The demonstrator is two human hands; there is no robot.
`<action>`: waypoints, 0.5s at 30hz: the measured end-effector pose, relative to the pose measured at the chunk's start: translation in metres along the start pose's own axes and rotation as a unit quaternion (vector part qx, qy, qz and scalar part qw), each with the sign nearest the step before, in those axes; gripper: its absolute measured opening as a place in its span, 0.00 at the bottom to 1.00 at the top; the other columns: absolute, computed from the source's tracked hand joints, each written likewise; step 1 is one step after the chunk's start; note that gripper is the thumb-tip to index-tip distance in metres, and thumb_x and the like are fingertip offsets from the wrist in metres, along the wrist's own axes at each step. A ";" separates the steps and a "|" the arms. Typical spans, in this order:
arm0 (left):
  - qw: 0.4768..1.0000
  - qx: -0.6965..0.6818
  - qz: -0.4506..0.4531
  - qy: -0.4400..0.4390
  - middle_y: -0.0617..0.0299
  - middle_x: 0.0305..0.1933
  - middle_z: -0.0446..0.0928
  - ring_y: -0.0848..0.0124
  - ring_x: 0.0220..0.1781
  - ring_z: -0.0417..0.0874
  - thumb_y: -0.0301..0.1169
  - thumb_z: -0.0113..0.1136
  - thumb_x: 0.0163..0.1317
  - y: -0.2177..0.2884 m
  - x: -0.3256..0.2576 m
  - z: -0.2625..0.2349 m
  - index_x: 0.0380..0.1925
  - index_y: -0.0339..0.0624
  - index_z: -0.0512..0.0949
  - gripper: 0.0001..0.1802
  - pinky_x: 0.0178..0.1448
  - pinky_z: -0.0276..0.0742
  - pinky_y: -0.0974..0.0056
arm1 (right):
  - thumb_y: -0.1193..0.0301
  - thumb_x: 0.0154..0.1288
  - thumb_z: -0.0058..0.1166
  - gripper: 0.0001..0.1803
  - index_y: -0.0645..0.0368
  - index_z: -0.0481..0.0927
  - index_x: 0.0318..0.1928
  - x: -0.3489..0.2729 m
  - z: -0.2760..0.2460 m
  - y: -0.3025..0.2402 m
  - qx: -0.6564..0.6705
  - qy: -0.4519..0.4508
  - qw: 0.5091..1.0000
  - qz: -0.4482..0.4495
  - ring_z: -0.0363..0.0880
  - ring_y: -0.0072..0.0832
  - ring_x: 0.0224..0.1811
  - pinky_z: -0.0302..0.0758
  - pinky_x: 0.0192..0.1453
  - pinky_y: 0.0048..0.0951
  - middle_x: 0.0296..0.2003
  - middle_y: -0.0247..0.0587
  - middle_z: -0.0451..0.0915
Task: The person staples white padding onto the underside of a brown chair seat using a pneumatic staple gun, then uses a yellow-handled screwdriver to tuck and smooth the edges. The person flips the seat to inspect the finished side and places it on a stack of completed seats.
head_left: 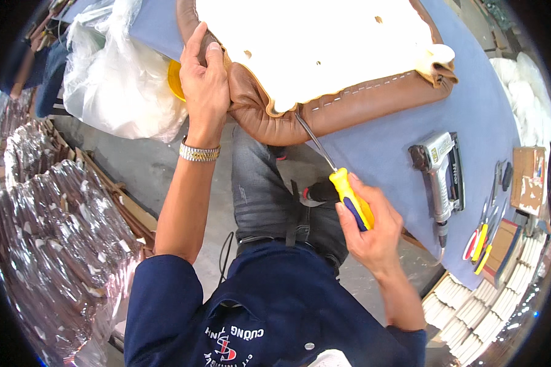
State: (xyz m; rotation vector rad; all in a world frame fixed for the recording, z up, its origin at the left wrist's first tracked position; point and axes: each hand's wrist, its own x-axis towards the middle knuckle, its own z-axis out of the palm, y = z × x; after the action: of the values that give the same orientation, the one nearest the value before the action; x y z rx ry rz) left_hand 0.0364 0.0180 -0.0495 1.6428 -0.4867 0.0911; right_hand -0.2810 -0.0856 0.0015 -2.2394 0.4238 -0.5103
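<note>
Your left hand (205,82) is clamped over the brown leather edge of the seat cushion (324,55), fingers (196,46) wrapped tight, pinning it at the near edge of the tabletop (490,104). Your right hand (370,229) has a closed grip on the yellow-and-blue screwdriver (349,196); its tip sits right at the stapled seam where the leather meets the white underside. Looks like you're mid-pry at that seam. Next move calls for a shallow blade angle and steady leverage, with the left hand kept clear of the tip's line. Slip risk: gouged leather. Staple gun (441,174) lies idle to your right.
</note>
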 end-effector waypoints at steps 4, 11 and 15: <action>0.999 -0.030 -0.035 -0.026 0.48 0.70 0.75 0.67 0.66 0.79 0.30 0.51 0.80 0.000 0.007 -0.003 0.73 0.32 0.67 0.26 0.68 0.78 0.64 | 0.72 0.75 0.61 0.22 0.64 0.76 0.66 -0.024 0.030 -0.011 0.411 0.005 0.863 0.293 0.81 0.17 0.36 0.77 0.38 0.20 0.44 0.39 0.85; 0.998 -0.050 -0.047 -0.010 0.48 0.65 0.78 0.67 0.63 0.80 0.29 0.53 0.77 0.010 0.008 0.001 0.72 0.30 0.69 0.26 0.67 0.75 0.64 | 0.70 0.79 0.57 0.22 0.66 0.74 0.67 -0.024 0.032 -0.026 0.357 0.033 0.901 0.244 0.82 0.19 0.41 0.79 0.49 0.24 0.45 0.42 0.85; 0.996 -0.057 -0.065 -0.008 0.50 0.63 0.79 0.69 0.59 0.81 0.29 0.52 0.77 0.019 0.006 0.003 0.71 0.28 0.69 0.26 0.64 0.76 0.66 | 0.70 0.79 0.57 0.21 0.66 0.75 0.66 -0.023 0.039 -0.033 0.414 0.048 0.865 0.278 0.82 0.20 0.46 0.79 0.52 0.25 0.47 0.40 0.84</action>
State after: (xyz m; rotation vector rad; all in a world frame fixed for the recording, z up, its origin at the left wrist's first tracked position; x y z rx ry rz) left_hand 0.0342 0.0130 -0.0302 1.5596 -0.3887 -0.0451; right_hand -0.2777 -0.0293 -0.0024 -1.1898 0.7109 -0.3853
